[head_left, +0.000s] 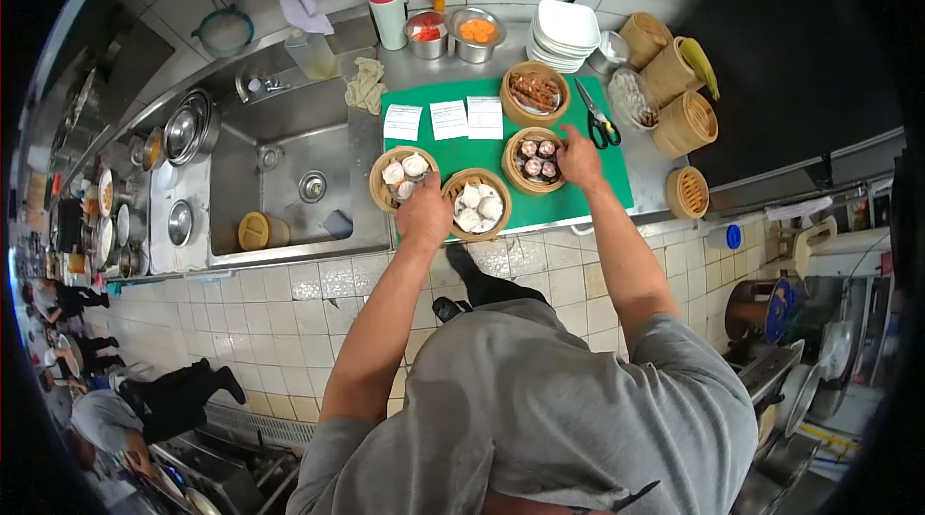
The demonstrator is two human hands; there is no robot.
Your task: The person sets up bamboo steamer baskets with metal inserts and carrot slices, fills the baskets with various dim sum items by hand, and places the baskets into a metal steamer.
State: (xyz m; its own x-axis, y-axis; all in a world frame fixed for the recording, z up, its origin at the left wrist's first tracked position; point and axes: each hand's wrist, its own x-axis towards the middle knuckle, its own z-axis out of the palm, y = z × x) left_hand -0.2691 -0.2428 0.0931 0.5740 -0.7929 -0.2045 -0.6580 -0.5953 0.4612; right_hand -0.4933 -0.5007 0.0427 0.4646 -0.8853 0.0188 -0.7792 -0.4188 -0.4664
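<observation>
My left hand (425,213) is at the right edge of a bamboo steamer (378,189) with white buns, its fingers bent over the rim and partly hidden. Just right of that hand is a second steamer (489,234) of white dumplings. My right hand (580,160) touches the right rim of a steamer (510,173) holding dark-based dumplings, thumb and fingers curled at its edge. Behind it stands a steamer (509,110) of brown food. All four are on or over the green board (578,204), where three paper slips (448,120) lie and black-handled scissors (603,130) rest.
To the left is a steel sink (361,163). Behind the board stand a bottle (388,19), bowls of red (427,45) and orange pieces (475,51), and stacked white plates (564,28). More steamers (686,134) line the right. Another person (106,419) is far left.
</observation>
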